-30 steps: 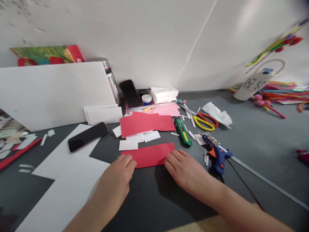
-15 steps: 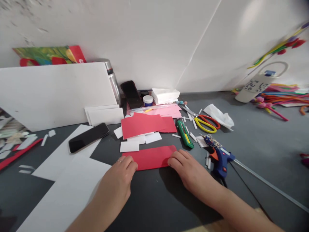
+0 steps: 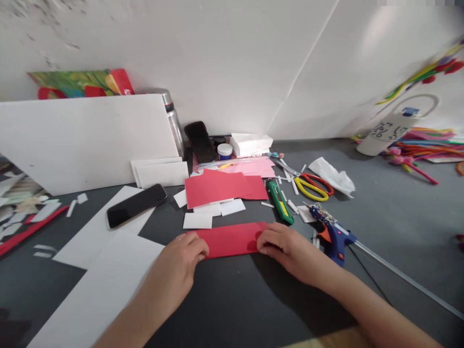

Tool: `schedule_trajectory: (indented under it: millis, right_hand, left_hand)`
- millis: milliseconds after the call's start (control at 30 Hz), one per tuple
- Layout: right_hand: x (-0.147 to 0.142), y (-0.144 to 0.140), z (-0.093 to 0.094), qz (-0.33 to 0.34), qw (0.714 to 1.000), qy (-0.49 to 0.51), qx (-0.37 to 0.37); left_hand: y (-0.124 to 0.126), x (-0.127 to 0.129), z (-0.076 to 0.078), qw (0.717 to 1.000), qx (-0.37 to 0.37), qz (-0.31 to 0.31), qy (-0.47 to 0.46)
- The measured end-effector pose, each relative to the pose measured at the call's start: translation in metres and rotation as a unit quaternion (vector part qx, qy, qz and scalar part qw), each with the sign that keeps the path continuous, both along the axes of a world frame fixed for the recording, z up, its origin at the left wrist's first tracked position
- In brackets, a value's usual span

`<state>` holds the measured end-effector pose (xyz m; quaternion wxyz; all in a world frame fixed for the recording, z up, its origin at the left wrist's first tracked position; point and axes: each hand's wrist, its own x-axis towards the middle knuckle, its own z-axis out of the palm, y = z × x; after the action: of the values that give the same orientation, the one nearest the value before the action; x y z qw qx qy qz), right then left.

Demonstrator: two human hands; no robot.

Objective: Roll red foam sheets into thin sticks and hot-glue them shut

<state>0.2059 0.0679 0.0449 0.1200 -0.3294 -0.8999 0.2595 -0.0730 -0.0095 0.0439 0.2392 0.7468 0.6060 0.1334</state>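
Note:
A red paper strip (image 3: 232, 239) lies flat on the dark table (image 3: 235, 299) in front of me. My left hand (image 3: 179, 270) rests on its left end, fingers curled down onto the paper. Over the strip's right end sits my right hand (image 3: 286, 246), fingertips bent and pinching the edge. Both hands press the strip against the table. A ring shows on a left finger.
Behind the strip lie red sheets (image 3: 221, 187), white paper pieces (image 3: 197, 221) and pink sheets (image 3: 253, 166). A green utility knife (image 3: 280, 202), scissors (image 3: 311, 186) and a blue glue gun (image 3: 333, 232) lie right. A phone (image 3: 136, 205) rests on white sheets left. Pipe cleaners (image 3: 424, 145) are far right.
The red strip looks narrower now, its near edge folded in. My right fingers have curled onto its right end. The view has shifted slightly.

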Motion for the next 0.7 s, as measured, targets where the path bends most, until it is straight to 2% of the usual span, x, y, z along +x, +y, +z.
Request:
schedule_trajectory:
  millis: [233, 467, 533, 633, 700]
  right_hand:
    - [-0.006, 0.001, 0.001, -0.04, 0.999, 0.011, -0.024]
    - [-0.004, 0.002, 0.0, -0.039, 0.998, 0.016, -0.038]
    - [-0.004, -0.002, -0.001, -0.042, 0.999, -0.004, -0.001]
    - [-0.007, -0.012, -0.002, -0.044, 0.991, -0.067, 0.104]
    - [-0.009, -0.019, -0.002, -0.022, 0.978, -0.111, 0.173]
  left_hand:
    - [-0.002, -0.004, -0.003, 0.999, 0.01, 0.002, -0.042]
    - [-0.006, -0.001, -0.006, 0.994, 0.07, -0.057, 0.055]
    - [-0.006, 0.001, -0.005, 0.988, 0.089, -0.078, 0.099]
    - [-0.007, 0.004, -0.005, 0.974, 0.105, -0.109, 0.169]
    - [-0.009, 0.005, -0.007, 0.964, 0.122, -0.127, 0.2]
